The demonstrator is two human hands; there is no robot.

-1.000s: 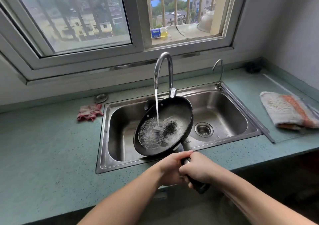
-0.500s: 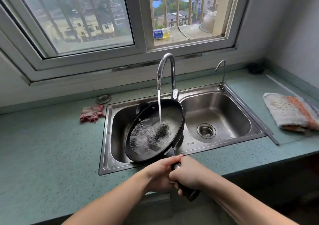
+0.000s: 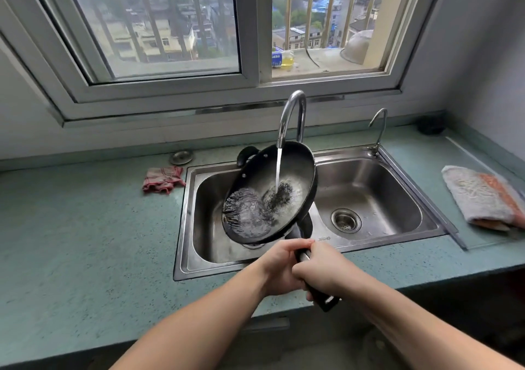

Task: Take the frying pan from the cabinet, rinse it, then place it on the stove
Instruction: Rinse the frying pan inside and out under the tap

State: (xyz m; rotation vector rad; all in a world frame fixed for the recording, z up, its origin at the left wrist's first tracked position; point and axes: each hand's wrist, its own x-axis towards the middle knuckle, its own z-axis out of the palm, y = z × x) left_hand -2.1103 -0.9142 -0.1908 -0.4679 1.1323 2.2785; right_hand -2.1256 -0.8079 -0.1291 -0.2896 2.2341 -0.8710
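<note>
Black round frying pan (image 3: 270, 193) at 11 o'clock from both clenched hands, left hand (image 3: 279, 267) and right hand (image 3: 322, 273), gripping its handle (image 3: 321, 298).

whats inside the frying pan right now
Water from the faucet pools toward the lower left of the tilted frying pan. No food shows; the churning water hides the pan bottom beneath it.

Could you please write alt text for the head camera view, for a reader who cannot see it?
Both hands, left hand and right hand, grip the handle of a black round frying pan, tilted under a running chrome tap over the left basin of a steel double sink. Water pools at the pan's lower left side.
</note>
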